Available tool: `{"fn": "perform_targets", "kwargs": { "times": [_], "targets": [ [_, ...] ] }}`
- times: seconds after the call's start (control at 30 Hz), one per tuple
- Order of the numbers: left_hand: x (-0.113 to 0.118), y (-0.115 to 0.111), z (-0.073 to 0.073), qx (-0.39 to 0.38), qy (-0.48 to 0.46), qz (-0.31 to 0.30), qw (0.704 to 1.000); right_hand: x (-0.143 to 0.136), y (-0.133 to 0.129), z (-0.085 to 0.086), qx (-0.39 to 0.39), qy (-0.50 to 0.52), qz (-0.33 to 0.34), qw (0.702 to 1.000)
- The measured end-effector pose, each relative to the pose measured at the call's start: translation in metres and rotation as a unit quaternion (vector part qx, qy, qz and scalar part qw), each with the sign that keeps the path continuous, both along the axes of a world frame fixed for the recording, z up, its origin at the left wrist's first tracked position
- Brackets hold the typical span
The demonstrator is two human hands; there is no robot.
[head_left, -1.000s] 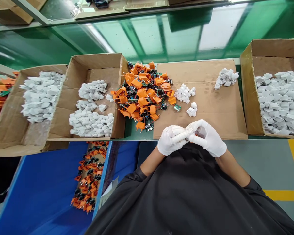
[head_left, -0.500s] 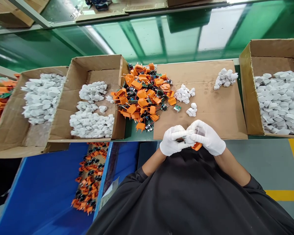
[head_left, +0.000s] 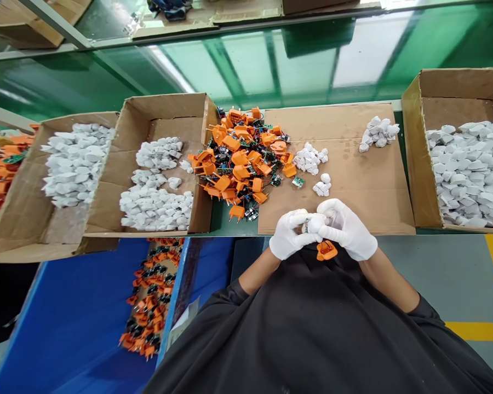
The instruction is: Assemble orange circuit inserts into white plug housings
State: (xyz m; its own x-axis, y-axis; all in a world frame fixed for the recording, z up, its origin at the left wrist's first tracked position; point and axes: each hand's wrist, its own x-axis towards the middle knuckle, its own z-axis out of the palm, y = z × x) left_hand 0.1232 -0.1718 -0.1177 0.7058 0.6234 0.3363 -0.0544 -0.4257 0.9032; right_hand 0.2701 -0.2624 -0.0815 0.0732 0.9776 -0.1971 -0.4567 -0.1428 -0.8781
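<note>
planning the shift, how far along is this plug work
Partway, as far as shows. White pieces heaped in the far right box may be done, though their stage is unclear. In hand: the left hand and right hand hold a white lump, an orange plug part just below. Apparently left: the mixed heap of orange plugs and circuit boards.

White piece (head_left: 315,225) partly behind fingers (head_left: 306,239); rightmost carton (head_left: 413,158) cropped.
</note>
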Motion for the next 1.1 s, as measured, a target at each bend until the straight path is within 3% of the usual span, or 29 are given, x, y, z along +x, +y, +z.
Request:
{"fn": "perform_targets", "kwargs": {
  "times": [0.07,0.2,0.3,0.63,0.8,1.0,1.1],
  "targets": [
    [0.001,0.002,-0.001,-0.03,0.014,-0.004,0.999,0.0,-0.001,0.002,-0.001,-0.014,0.002,1.0],
    [0.002,0.004,-0.004,-0.096,-0.024,-0.074,0.992,-0.003,-0.003,0.002,-0.006,-0.073,-0.011,0.997],
    [0.001,0.004,-0.004,-0.12,-0.037,-0.073,0.989,-0.004,-0.004,0.001,0.01,-0.101,-0.009,0.995],
    [0.002,0.003,0.0,0.058,-0.121,-0.022,0.991,-0.003,-0.004,0.005,0.006,-0.036,0.018,0.999],
    [0.004,0.003,-0.004,0.098,-0.152,0.016,0.983,-0.004,-0.004,0.001,-0.002,-0.023,0.004,1.0],
    [0.0,0.005,0.0,0.111,-0.092,0.022,0.989,-0.003,-0.006,-0.005,-0.008,-0.051,-0.017,0.999],
    [0.0,0.006,-0.002,0.119,-0.124,0.031,0.985,-0.003,-0.007,-0.007,-0.002,-0.029,-0.015,0.999]
  ]
}}
